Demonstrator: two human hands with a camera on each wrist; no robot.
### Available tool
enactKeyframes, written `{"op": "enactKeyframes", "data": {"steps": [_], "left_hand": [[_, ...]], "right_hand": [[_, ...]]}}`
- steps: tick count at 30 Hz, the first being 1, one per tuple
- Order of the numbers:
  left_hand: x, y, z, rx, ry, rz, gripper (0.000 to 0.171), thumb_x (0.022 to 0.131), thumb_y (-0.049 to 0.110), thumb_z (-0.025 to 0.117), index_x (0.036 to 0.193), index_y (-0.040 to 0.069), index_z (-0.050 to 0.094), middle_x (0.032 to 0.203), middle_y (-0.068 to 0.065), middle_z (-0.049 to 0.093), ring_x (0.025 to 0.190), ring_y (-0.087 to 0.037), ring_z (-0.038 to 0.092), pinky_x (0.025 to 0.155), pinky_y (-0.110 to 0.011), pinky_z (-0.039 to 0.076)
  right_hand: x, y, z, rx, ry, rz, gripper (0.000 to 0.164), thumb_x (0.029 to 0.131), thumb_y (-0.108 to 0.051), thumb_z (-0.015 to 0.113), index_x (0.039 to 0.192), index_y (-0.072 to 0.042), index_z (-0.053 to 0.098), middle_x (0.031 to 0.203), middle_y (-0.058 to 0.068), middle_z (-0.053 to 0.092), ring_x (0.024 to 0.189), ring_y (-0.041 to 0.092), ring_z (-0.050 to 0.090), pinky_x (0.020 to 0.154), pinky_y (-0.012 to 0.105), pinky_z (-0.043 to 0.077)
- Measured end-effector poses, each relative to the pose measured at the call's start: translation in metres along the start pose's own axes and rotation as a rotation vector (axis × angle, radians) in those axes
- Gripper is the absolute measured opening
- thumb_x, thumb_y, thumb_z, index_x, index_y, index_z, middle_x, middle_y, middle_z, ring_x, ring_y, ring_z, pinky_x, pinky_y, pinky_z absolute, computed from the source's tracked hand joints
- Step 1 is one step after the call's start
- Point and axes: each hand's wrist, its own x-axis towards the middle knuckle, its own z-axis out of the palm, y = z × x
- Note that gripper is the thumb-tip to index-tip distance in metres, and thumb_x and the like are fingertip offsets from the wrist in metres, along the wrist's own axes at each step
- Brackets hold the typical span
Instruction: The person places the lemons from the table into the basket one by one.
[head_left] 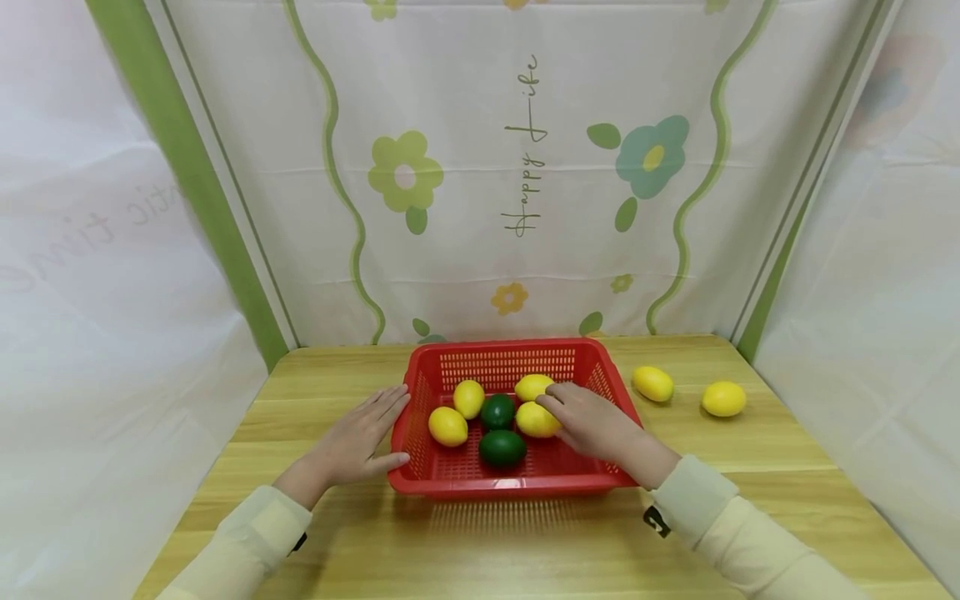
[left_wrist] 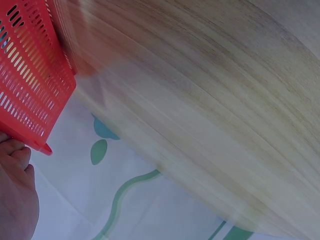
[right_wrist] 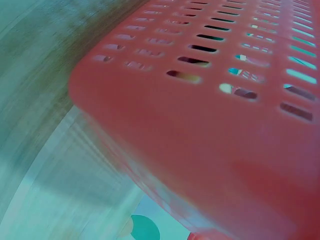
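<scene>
A red plastic basket (head_left: pixel 517 485) with slotted walls holds several yellow lemons (head_left: pixel 448 427) and two dark green oval fruits (head_left: pixel 502 448). My left hand (head_left: pixel 352 437) rests against the basket's left rim, its fingers extended and the thumb spread. In the left wrist view, the left hand's fingers (left_wrist: pixel 17 160) are at the rim. My right hand (head_left: pixel 592 421) reaches over the right side into the basket, fingers bent over the right end of a lemon (head_left: pixel 537 420). The right wrist view is filled by the slotted basket wall (right_wrist: pixel 190 130); the right hand is hidden there.
Two more lemons lie on the wooden table (head_left: pixel 330 542), right of the basket: a nearer lemon (head_left: pixel 653 383) and one farther right (head_left: pixel 723 399). A flower-printed white curtain (head_left: pixel 465 275) stands behind the table, with white sheets on both sides.
</scene>
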Motion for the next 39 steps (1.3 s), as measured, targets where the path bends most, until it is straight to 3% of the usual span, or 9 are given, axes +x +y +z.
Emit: {"op": "enactKeyframes", "data": {"steps": [7,20,39], "left_hand": [[-0.001,-0.001,0.001,0.015,-0.006,-0.001,0.085,0.093,0.055,0.053,0.15,-0.004,0.03,0.156,-0.017,0.027,0.144,-0.03,0.024,0.115,-0.046,0.022],[0.001,0.0,0.001,0.002,0.003,-0.002,0.084,0.092,0.052,0.057,0.149,-0.004,0.031,0.156,-0.017,0.027,0.144,-0.03,0.024,0.115,-0.047,0.022],[0.001,0.0,0.001,-0.004,0.006,-0.003,0.084,0.091,0.049,0.059,0.149,-0.005,0.031,0.156,-0.018,0.027,0.143,-0.031,0.024,0.115,-0.047,0.022]], "right_hand": [[-0.003,0.002,0.001,0.0,0.016,-0.005,0.053,0.073,-0.013,0.085,0.118,-0.004,0.06,0.107,0.01,0.06,0.096,0.025,0.058,0.088,0.037,0.053],[-0.008,0.002,-0.012,0.013,-0.029,0.078,0.052,0.077,-0.014,0.083,0.122,-0.004,0.058,0.115,0.012,0.06,0.105,0.027,0.058,0.093,0.041,0.051],[-0.025,0.026,-0.033,-0.067,0.175,0.063,0.053,0.07,-0.003,0.084,0.116,0.005,0.06,0.108,0.02,0.06,0.096,0.034,0.061,0.082,0.045,0.055]]}}
